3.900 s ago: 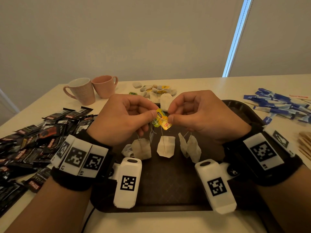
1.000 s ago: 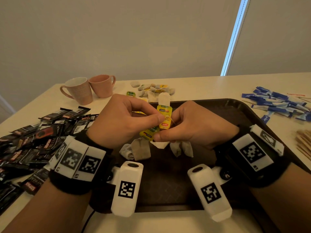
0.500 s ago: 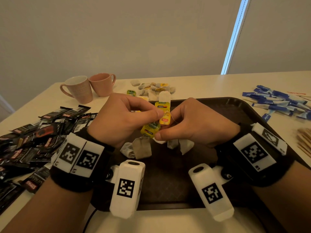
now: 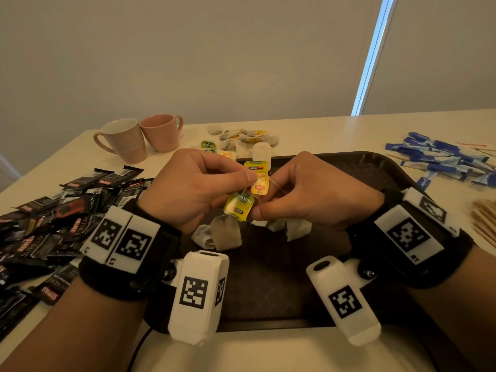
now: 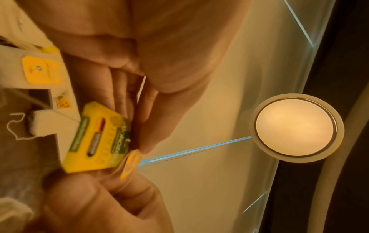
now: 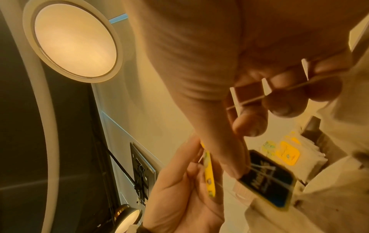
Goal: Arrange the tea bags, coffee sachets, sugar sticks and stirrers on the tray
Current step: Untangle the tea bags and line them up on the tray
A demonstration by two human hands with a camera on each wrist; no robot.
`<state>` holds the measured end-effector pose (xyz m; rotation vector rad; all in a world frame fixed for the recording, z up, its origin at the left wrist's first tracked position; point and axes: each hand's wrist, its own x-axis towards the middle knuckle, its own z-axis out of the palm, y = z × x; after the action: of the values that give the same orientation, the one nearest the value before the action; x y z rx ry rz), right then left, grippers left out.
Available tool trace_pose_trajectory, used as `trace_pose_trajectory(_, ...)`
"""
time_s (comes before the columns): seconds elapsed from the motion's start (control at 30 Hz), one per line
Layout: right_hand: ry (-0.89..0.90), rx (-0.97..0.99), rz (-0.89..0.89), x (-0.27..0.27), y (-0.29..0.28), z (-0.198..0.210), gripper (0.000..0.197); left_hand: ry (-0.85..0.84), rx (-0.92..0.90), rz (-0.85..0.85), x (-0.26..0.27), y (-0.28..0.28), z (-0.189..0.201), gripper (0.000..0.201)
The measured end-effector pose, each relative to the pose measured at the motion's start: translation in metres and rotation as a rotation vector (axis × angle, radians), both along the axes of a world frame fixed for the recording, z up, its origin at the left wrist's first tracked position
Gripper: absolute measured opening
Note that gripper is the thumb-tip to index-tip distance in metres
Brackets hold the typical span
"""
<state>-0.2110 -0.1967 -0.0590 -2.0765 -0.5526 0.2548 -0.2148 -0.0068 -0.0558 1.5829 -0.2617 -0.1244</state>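
- Head view: your left hand (image 4: pixel 193 189) and right hand (image 4: pixel 311 194) meet above the middle of the dark tray (image 4: pixel 375 167), knuckles up, fingers curled inward.
- Your left thumb and forefinger pinch the paper tags of a bunch of tea bags; a green-and-yellow tag (image 4: pixel 239 205) hangs just below the thumb, and an orange-yellow tag (image 4: pixel 259 183) sits beside it, between your two hands.
- Your right thumb and forefinger pinch at the strings just beside those tags; a thin string (image 4: pixel 273 183) loops over your right forefinger.
- The held tea bags (image 4: pixel 225 234) dangle under your hands, low over the tray; whether they touch it, you cannot tell.
- Left wrist view: the green-and-yellow tag (image 5: pixel 95 140) is clamped at its edge by your fingertips, a string running off it to a pale bag.
- Right wrist view: strings cross your curled right fingers (image 6: pixel 279 100); a yellow tag (image 6: pixel 208 171) shows edge-on between the two hands.
- More loose tea bags (image 4: pixel 241 139) lie on the table just past the tray's far rim.
- Black coffee sachets (image 4: pixel 61 218) are heaped on the table to your left.
- Blue sugar sticks (image 4: pixel 442 159) lie to the right of the tray, with wooden stirrers (image 4: pixel 485 224) nearer you at the right edge.
- Two pink mugs (image 4: pixel 142 136) stand touching at the far left.
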Motion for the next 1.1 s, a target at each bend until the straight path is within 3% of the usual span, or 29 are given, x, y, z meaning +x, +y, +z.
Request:
trace_pose_trajectory(0.23,-0.035,-0.167,0.022,-0.004,-0.02,0.011,0.006,-0.179,0.366,0.091,0.004,0.006,-0.004,0.014)
trace_pose_trajectory(0.37,-0.05,-0.232,0.052,-0.007,-0.028,0.011,0.007,-0.194,0.442,0.045,0.002,0.003,-0.002,0.011)
trace_pose_trajectory(0.7,-0.066,-0.194,0.029,-0.006,-0.035,0.022,0.009,-0.187,0.365,-0.004,0.001,0.002,-0.003,0.019)
trace_pose_trajectory(0.93,-0.27,-0.105,-0.068,0.0,-0.024,0.025,0.017,-0.149,0.284,0.031,0.002,0.002,-0.003,0.02)
trace_pose_trajectory(1.1,-0.216,-0.135,0.033,-0.009,-0.02,0.023,0.015,-0.113,0.225,0.046,0.003,0.003,-0.003,0.029)
